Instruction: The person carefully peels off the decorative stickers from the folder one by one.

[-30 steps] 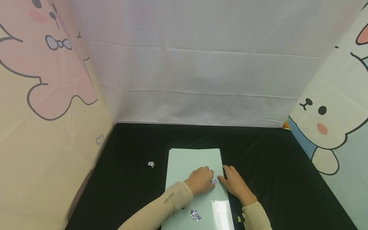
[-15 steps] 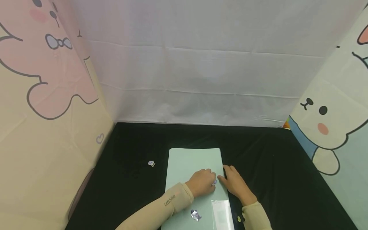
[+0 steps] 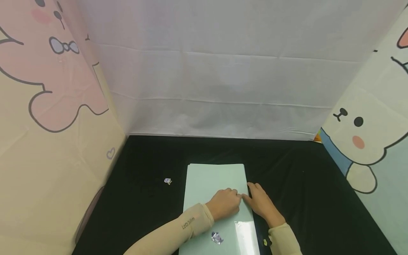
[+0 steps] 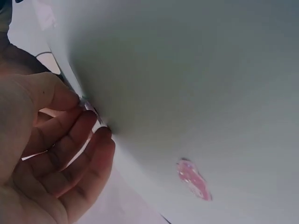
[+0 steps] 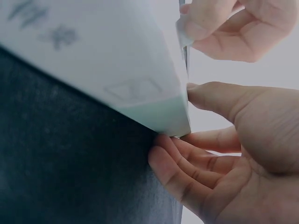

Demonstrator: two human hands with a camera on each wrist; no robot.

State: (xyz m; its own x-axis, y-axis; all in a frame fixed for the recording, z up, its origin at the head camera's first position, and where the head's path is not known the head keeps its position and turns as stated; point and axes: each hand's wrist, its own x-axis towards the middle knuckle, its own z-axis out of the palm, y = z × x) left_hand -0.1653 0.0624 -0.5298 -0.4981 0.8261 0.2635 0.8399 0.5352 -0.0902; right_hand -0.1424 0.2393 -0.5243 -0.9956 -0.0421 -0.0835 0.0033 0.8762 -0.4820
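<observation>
A pale green file box [image 3: 211,177] lies on a black cloth. Over its right half, my left hand [image 3: 225,204] pinches a small shiny purple sticker [image 4: 92,109] between thumb and fingers, right at the box's surface. The head view hides that sticker behind the fingers. My right hand [image 3: 262,203] grips the box's right edge; its thumb rests on top and its fingers lie along the side, as the right wrist view shows. Another shiny sticker [image 3: 217,238] sits on the box's lower part, beside a clear label pocket [image 3: 247,237].
A small sticker [image 3: 168,181] lies on the black cloth [image 3: 143,209] left of the box. Near the right sleeve is a small yellow-green piece [image 3: 265,242]. Printed curtains [image 3: 63,159] hang at the sides, with a pale one [image 3: 216,78] behind.
My left hand has shifted slightly right and down, close to the right thumb. The sticker seen in its fingers earlier is now hidden in the head view. My right hand stays put.
</observation>
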